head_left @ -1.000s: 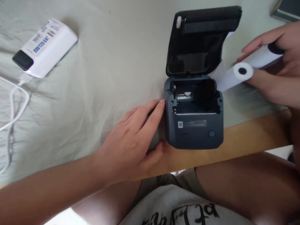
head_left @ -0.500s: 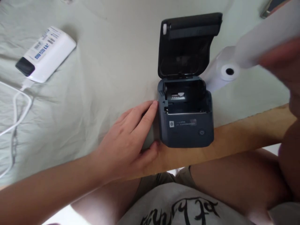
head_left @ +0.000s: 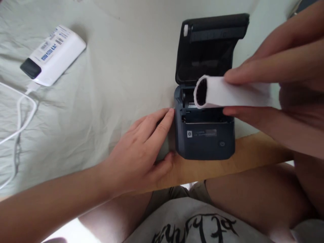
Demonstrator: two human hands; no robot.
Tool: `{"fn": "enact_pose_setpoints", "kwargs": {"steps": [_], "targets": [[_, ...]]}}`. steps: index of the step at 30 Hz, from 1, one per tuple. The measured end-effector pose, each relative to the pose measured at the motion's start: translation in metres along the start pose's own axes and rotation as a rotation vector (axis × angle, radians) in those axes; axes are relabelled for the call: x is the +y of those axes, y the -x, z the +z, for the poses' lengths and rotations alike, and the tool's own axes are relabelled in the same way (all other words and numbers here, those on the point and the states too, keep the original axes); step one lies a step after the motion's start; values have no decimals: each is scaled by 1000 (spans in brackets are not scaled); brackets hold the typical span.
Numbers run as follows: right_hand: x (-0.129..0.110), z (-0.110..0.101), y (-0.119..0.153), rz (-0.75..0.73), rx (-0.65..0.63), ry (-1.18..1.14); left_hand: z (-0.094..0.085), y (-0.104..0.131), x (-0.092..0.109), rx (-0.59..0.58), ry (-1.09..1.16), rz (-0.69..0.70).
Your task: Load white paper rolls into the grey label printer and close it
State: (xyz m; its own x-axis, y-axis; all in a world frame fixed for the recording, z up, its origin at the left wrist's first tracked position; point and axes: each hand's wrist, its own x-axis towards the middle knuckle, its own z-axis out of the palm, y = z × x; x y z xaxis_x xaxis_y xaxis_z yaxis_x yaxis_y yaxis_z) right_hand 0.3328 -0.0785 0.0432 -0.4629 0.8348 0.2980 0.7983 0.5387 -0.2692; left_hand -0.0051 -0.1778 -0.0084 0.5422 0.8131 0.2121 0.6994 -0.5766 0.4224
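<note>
From where I sit, I have the right hand point(head_left: 298, 71) pinching a white paper roll point(head_left: 217, 91) between thumb and fingers, its dark oval opening facing left. That roll has just come over the portable printer point(head_left: 202, 145), so it now hides part of the open bay point(head_left: 202, 116) from me; I cannot tell whether they touch. The printer's black lid point(head_left: 205, 50) stands raised at the back. My left hand point(head_left: 141, 145) grips nothing: its fingers are loosely extended, tips against the printer's left side. The printer sits at the near edge of the cloth-covered desk point(head_left: 253, 148), overlapping its bare wooden strip. Towards the far left corner lies a white power bank point(head_left: 55, 60), a cable point(head_left: 19, 116) plugged in.
</note>
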Motion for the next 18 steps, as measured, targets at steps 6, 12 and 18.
{"fn": "enact_pose_setpoints", "kwargs": {"steps": [6,12,18], "targets": [[-15,10,-3,104,52,-199,3,1,-2,40,30,-4],[-2,0,9,304,19,-233,-1,2,-2,-2,14,-41],[-26,-1,-6,69,-74,-190,-3,1,-2,-2,6,-29]]}}
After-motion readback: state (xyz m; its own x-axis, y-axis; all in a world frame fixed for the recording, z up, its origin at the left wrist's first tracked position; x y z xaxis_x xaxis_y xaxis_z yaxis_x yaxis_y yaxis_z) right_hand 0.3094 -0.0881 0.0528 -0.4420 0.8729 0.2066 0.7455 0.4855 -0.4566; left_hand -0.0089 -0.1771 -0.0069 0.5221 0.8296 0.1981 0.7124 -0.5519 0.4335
